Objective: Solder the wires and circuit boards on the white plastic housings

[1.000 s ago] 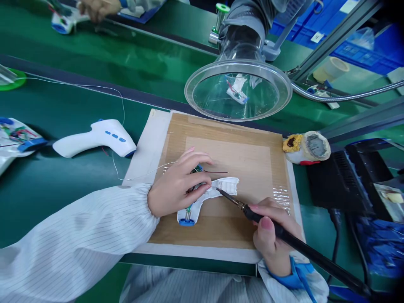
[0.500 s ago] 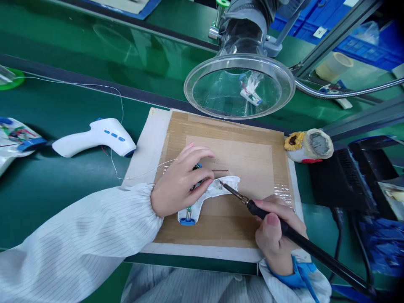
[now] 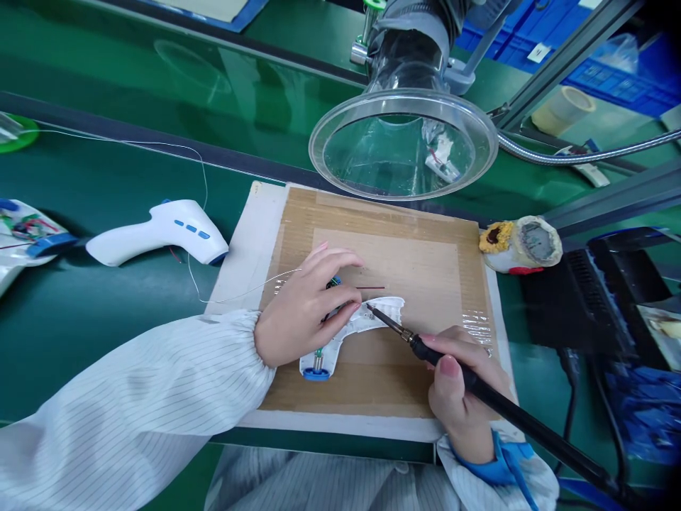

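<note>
My right hand (image 3: pixel 465 387) is closed around the black handle of a soldering iron (image 3: pixel 494 401). Its tip points up and left, close to the fingertips of my left hand (image 3: pixel 313 301). Thin solder wire (image 3: pixel 242 291) runs from the left into my left hand, where thumb and forefinger pinch together; the wire's end is hidden. Beneath that hand lies an open white thermometer-gun shell (image 3: pixel 345 337), with a blue end piece (image 3: pixel 316 374) and a partly covered circuit board (image 3: pixel 333 282). A dark red wire (image 3: pixel 371 287) sticks out to the right of my fingers.
A cardboard work board (image 3: pixel 383 390) lies under the shell. An assembled white thermometer gun (image 3: pixel 159 231) and an opened one (image 3: pixel 32 231) rest at left. Above hangs a clear fume hood (image 3: pixel 404 191). A tip-cleaning pot (image 3: pixel 521 245) and black box (image 3: pixel 574 305) stand at right.
The soldering iron's tip has shifted slightly left, nearer my left fingertips, and my right hand has moved a little with it. My left hand stays in place.
</note>
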Demonstrator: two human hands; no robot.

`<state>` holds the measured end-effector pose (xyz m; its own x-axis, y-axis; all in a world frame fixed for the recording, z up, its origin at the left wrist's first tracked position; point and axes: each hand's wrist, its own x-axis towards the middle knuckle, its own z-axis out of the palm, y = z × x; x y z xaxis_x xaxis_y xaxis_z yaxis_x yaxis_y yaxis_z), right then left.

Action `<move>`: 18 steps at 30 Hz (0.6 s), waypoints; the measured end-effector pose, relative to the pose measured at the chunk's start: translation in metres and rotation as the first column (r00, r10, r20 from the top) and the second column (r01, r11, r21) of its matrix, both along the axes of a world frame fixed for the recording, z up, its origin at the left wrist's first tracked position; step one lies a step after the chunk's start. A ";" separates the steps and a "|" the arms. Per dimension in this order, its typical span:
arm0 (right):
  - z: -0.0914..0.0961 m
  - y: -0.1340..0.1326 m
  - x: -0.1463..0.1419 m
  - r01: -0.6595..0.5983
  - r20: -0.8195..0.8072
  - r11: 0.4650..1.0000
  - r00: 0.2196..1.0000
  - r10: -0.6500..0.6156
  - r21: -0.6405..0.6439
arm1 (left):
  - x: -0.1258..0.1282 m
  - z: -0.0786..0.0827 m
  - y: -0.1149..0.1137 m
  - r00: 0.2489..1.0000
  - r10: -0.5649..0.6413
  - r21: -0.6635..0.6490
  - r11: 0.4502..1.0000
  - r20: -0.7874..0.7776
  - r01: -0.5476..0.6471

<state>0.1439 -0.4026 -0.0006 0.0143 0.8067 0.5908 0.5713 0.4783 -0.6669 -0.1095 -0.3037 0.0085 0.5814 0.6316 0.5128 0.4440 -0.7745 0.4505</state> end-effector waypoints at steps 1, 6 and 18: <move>0.001 0.001 -0.001 -0.012 0.004 1.000 1.000 0.012 0.027 | 0.000 0.000 0.000 1.000 0.004 0.002 1.000 0.004 -0.004; 0.002 0.002 -0.001 -0.032 -0.037 0.995 0.999 0.036 0.093 | -0.002 0.003 -0.001 0.999 0.000 -0.004 1.000 0.035 0.000; 0.000 -0.005 0.002 -0.034 -0.071 0.999 0.997 0.036 0.022 | -0.002 0.000 0.000 0.992 -0.119 -0.028 0.992 0.040 0.120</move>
<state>0.1463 -0.4075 -0.0011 0.0288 0.7953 0.6055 0.5052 0.5111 -0.6954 -0.1115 -0.3032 0.0089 0.6337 0.5744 0.5181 0.3310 -0.8067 0.4895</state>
